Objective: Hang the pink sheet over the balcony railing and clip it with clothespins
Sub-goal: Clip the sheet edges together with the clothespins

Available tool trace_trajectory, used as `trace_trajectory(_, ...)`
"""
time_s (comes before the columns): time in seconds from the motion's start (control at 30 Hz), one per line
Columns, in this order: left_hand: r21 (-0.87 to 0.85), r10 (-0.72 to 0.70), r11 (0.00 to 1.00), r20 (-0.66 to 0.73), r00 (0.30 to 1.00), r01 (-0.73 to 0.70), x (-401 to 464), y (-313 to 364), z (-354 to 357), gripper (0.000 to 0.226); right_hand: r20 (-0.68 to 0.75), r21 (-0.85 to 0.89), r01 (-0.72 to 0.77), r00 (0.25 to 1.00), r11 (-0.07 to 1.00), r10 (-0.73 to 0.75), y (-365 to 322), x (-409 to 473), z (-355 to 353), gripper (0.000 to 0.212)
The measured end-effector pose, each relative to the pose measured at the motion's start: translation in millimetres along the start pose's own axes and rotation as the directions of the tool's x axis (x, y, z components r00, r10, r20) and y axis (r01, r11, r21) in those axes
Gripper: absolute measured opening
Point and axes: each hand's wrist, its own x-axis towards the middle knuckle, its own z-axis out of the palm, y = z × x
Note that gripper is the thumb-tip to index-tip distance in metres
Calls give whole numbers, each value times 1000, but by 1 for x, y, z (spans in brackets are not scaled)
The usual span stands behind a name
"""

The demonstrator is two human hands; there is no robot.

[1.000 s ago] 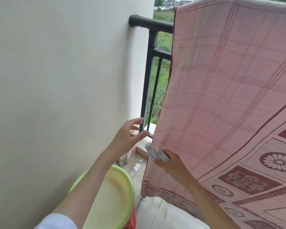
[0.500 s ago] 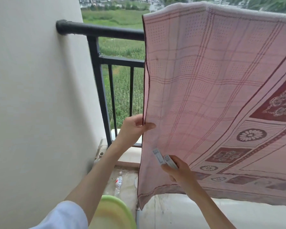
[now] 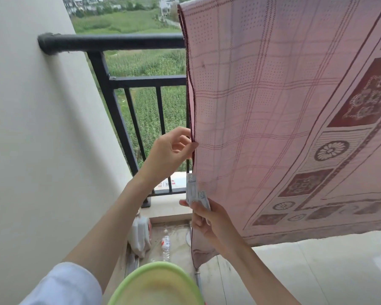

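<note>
Sheet (image 3: 273,128) edge pinched, left hand (image 3: 169,150).

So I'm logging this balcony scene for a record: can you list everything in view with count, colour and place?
patterned pink cotton sheet: one, pink with maroon motifs, draped over the railing at right
black metal balcony railing: one, black, fixed to the wall
white plastic clothespins: two, white, in the right hand
green plastic basin: one, green-yellow, bottom centre
white plastic jug: one, floor
clear plastic bottle: one, floor
left hand: pinches the sheet's edge
right hand: holds the clothespins
</note>
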Motion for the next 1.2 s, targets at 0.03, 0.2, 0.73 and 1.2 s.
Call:
trace_trajectory(0.03, 31, 12, 999, 17, 1000, -13, 2, 4, -2, 17, 3, 95, -1, 1000, 995, 0, 1, 2, 7, 14)
trace_trajectory(0.2, 127, 14, 992, 63, 998, -22, 7, 18, -8, 15, 28, 295, 59, 997, 954, -71, -2, 8, 28, 24)
trace_trajectory(0.73, 172, -42, 984, -47, 998, 50, 4, 29, -22, 8, -29, 553, 162, 984, 817, -176, -5, 20, 70, 12)
trace_trajectory(1.2, 161, -97, 981, -91, 991, 111, -1, 24, -21, 13, 88, 717, 124, 960, 685, -266, -15, 32, 73, 77)
